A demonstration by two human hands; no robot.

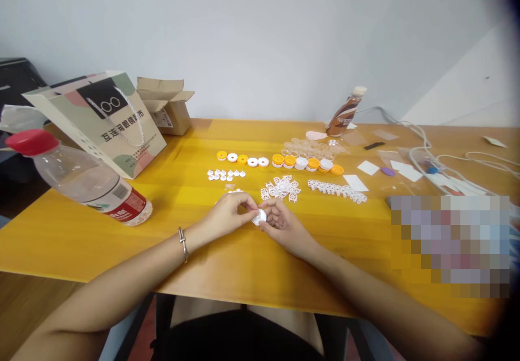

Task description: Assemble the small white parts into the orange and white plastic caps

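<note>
Between my two hands, above the near part of the yellow table, is a small white round piece (259,218). My left hand (233,213) pinches its left edge with thumb and fingertips. From the other side, my right hand (284,225) grips it with curled fingers and thumb. Just beyond lies a pile of white lattice pieces (281,188). Small white knobbed pieces (223,175) sit in rows behind my left hand. Farther back runs a line of orange and white discs (289,161).
A red-capped bottle (97,182) and a paper bag (109,117) stand left, with an open carton (173,109) behind. Clear rings (311,148), a brown bottle (345,113), white cards (356,182), cables and a strip of white parts (337,190) lie beyond and right.
</note>
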